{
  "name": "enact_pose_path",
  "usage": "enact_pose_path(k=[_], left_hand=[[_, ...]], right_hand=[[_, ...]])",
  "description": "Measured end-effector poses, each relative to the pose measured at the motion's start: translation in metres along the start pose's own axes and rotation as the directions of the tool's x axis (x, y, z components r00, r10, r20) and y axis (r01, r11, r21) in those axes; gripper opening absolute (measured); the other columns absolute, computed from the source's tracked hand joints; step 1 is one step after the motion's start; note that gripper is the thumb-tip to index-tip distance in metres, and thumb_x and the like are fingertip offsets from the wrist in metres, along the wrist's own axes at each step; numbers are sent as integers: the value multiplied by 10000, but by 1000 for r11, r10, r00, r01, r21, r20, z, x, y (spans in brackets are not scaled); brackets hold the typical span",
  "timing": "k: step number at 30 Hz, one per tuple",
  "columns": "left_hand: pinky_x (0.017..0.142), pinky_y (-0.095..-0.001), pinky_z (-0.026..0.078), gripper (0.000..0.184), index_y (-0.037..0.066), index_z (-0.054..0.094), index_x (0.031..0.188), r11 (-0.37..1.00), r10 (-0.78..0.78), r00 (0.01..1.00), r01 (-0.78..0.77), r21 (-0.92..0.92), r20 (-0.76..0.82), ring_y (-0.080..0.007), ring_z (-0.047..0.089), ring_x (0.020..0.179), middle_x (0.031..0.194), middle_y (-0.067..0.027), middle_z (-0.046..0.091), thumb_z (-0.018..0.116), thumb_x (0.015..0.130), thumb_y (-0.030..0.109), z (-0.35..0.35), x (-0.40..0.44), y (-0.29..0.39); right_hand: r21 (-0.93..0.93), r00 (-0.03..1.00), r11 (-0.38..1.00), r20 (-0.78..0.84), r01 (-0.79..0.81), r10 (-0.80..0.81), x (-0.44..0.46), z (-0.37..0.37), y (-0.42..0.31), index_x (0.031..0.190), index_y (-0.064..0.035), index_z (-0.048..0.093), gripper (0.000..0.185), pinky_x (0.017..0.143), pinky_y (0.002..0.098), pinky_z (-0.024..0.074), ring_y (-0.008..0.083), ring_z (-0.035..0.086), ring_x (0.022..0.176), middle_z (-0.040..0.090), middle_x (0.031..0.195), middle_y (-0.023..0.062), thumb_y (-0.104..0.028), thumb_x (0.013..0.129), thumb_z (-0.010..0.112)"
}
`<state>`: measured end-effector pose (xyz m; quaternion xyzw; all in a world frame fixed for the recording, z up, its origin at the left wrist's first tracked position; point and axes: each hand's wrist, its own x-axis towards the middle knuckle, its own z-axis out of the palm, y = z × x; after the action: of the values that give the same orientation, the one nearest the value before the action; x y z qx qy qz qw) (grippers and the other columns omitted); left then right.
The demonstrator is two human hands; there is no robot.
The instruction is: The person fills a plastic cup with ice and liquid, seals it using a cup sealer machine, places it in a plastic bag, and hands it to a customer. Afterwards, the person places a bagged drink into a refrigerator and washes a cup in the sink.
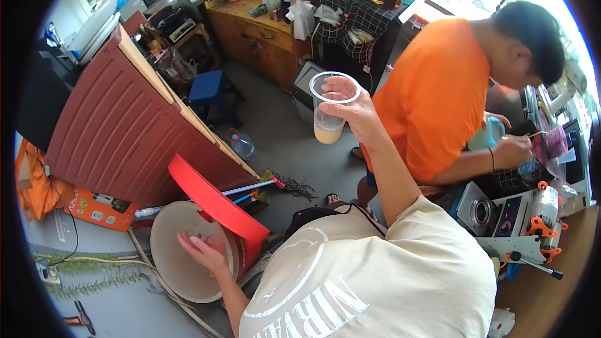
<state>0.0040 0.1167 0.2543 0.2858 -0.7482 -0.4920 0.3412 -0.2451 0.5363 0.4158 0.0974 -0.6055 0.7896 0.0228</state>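
My right hand (352,107) is closed around a clear plastic cup (327,119), held raised in front of me. A little cloudy, pale yellow liquid lies in the bottom of the cup. My left hand (205,251) is open, fingers spread, over the mouth of a round bin (172,275) with a pale inside. It appears to hold nothing. The bin's red lid (213,194) stands tilted up on edge beside that hand. What is deeper inside the bin is hard to make out.
A co-worker in an orange shirt (438,87) stands close on the right, working at a counter. A maroon ridged panel (119,131), a blue stool (210,87), a plastic bottle (242,145) and a broom (294,186) are around the floor. A hammer (80,319) lies lower left.
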Motion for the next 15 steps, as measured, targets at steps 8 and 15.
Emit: enact_pose_path(k=[8,15], left_hand=[[1115,-405,395,614,-42,424,1492,983,-58,998,55,176,12,-359,513,1333,1493,-276,467,442,1089,421,-35,20,-89],[960,-418,526,578,-61,458,1440,973,-228,969,230,-4,95,-331,572,1276,1419,-292,530,552,1055,359,-13,-6,-101]], right_hand=[[-62,997,995,14,-73,74,-44,-45,15,1316,-15,552,723,991,347,503,168,578,1157,581,1251,67,-52,689,909],[-91,995,991,-33,-101,99,-85,-67,30,1340,-8,541,735,1052,359,469,185,560,1206,593,1287,71,-37,696,893]])
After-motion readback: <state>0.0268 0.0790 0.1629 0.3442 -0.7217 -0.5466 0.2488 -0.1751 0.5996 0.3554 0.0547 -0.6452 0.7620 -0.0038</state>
